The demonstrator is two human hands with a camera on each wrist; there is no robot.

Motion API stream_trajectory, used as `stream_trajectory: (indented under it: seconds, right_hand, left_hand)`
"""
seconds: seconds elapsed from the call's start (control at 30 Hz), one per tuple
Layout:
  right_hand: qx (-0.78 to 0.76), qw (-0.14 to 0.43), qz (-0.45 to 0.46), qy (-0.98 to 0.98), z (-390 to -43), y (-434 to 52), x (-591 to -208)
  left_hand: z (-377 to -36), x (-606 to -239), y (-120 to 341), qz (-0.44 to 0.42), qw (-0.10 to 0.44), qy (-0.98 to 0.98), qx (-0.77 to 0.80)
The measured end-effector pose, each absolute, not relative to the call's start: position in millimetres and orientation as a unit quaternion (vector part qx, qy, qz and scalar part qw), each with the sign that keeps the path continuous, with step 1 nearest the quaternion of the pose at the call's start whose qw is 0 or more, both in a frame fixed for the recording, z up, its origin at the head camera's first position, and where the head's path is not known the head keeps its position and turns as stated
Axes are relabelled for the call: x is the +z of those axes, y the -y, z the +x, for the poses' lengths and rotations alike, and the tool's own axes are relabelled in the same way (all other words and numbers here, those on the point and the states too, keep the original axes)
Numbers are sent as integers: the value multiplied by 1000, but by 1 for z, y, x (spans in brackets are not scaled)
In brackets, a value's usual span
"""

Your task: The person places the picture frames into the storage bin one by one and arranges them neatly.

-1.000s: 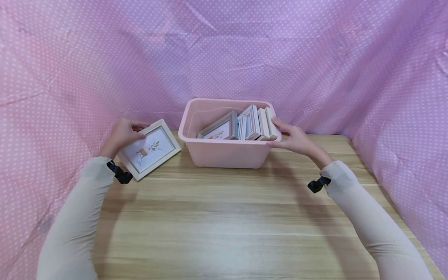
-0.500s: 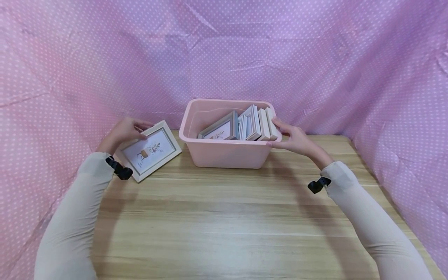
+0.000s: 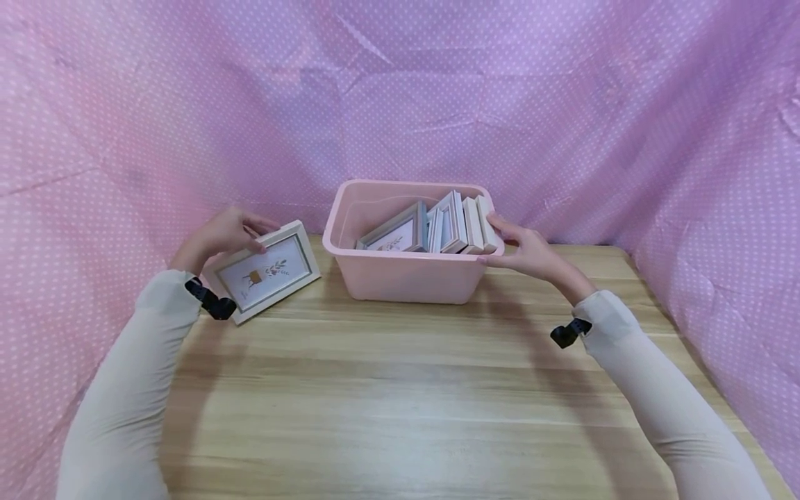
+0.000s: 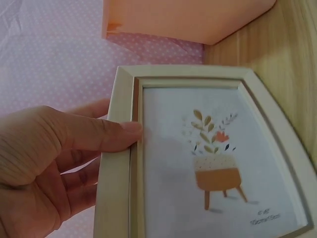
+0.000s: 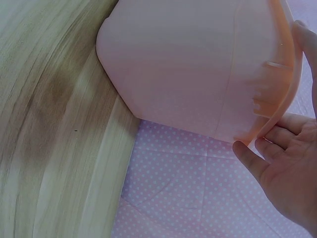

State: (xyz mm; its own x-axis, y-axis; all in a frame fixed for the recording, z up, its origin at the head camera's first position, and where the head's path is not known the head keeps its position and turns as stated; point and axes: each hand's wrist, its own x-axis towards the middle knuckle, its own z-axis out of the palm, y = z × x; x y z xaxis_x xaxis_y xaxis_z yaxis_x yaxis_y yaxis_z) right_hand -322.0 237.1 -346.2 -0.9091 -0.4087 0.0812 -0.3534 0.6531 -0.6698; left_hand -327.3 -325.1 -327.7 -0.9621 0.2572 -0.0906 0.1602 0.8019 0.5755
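My left hand pinches a cream picture frame by its edge, thumb on the front and fingers behind. It is tilted, left of a pink plastic bin in the head view. Behind its glass a print of a plant in a brown legged pot shows in the left wrist view. My right hand grips the bin's right end by the rim. Inside the bin, several frames stand upright at the right, beside a leaning grey-brown frame.
The bin stands near the back of a wooden table. Pink polka-dot cloth hangs behind and on both sides. The left part of the bin's inside shows bare wall.
My left hand has tipped the picture frame, so its upper edge shows more and its face appears flatter. The right hand stays on the bin's rim. The head view has shifted slightly.
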Motion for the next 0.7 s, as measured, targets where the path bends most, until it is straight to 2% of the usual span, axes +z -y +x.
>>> stream_trajectory:
  seconds: [0.33, 0.7]
  right_hand:
    - [-335, 19, -219, -916, -321, -238, -346]
    - [-345, 25, -220, -912, -322, -238, -347]
  left_hand:
    - [-326, -306, 324, 101, 7, -956, 274]
    - [-316, -256, 320, 65, -63, -954, 285]
